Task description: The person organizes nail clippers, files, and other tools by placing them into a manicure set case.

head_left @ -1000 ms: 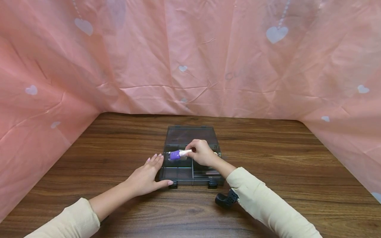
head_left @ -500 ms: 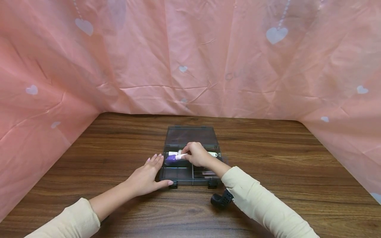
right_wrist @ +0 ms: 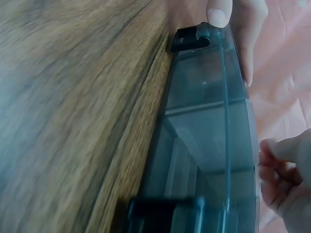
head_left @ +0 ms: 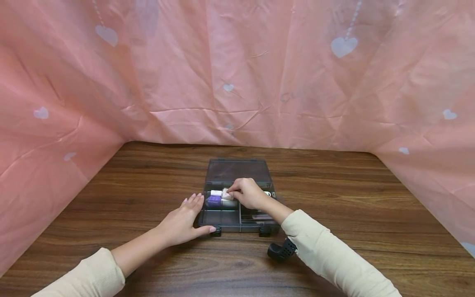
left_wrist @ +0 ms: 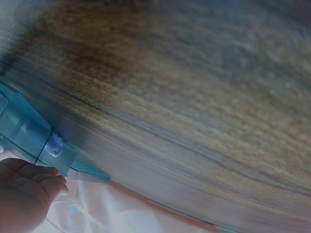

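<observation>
A dark translucent organizer box (head_left: 230,216) with dividers lies on the table, its lid (head_left: 238,170) tipped back. My left hand (head_left: 180,220) rests with straight fingers along its left side, thumb near the front left latch (head_left: 215,232). My right hand (head_left: 249,194) is over the box with curled fingers. Its fingertips are at a small white item (head_left: 225,193) in the rear row; whether they pinch it is unclear. A purple-and-white object (head_left: 213,201) lies in the compartment in front, beside another white item (head_left: 216,192). The right wrist view shows the fingertips (right_wrist: 267,145) above the rim, partly hidden.
A second latch (head_left: 265,231) is at the box's front right. A black wrist-mounted device (head_left: 282,250) hangs under the right sleeve. Slim items (head_left: 259,217) lie in the front right compartment. A pink curtain (head_left: 237,74) encloses the wooden table (head_left: 334,185).
The purple-and-white object has gone down into its compartment and left my right hand's fingers. My right hand has shifted slightly to the white item behind. The left hand has stayed put.
</observation>
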Demonstrator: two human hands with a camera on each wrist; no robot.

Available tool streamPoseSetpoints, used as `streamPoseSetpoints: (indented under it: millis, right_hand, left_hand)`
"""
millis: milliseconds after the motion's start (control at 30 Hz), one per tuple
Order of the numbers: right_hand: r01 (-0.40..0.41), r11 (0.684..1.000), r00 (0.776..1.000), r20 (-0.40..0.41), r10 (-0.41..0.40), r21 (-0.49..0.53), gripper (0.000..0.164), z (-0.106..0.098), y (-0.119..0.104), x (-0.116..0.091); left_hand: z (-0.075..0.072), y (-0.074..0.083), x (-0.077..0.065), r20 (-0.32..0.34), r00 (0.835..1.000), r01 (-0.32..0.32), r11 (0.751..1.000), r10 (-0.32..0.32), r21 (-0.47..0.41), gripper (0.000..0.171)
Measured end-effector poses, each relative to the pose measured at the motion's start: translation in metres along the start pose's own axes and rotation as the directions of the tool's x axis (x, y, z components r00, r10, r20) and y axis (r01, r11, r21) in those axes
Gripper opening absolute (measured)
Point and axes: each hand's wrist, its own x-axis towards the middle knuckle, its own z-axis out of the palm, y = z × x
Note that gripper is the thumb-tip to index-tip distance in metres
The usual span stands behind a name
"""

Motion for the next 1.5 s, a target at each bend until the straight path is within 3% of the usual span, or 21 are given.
streamPoseSetpoints:
  millis: [200, 467, 833, 1200, 1500]
  right_hand:
    - [0.002, 0.998, 0.993, -0.121, 0.006, 0.064, 0.014, -0.010, 0.002, -0.012]
    - [0.026, 0.999, 0.961, -0.274, -0.016, 0.035, 0.011, -0.024, 0.014, -0.034]
    - [-0.029, 1.000, 0.957, -0.288, 0.027, -0.002, 0.012, -0.037, 0.033, -0.072]
    - [-0.016, 0.996, 0.944, -0.331, -0.014, -0.086, 0.012, -0.044, 0.045, -0.109]
    - [-0.080, 0.984, 0.907, -0.422, 0.004, -0.162, 0.018, -0.047, 0.050, -0.141]
  left_hand:
    - [-0.001, 0.000, -0.001, -0.007, 1.000, 0.008, 1.000, -0.008, -0.004, 0.091]
    - [-0.001, -0.001, -0.001, -0.009, 1.000, 0.002, 1.000, -0.002, -0.003, 0.091]
    - [0.000, -0.002, -0.001, -0.006, 1.000, 0.005, 1.000, -0.006, -0.007, 0.091]
    - [0.001, -0.003, -0.001, -0.013, 1.000, 0.003, 1.000, -0.003, -0.007, 0.090]
    - [0.000, -0.004, -0.001, -0.016, 1.000, -0.001, 1.000, 0.001, 0.002, 0.090]
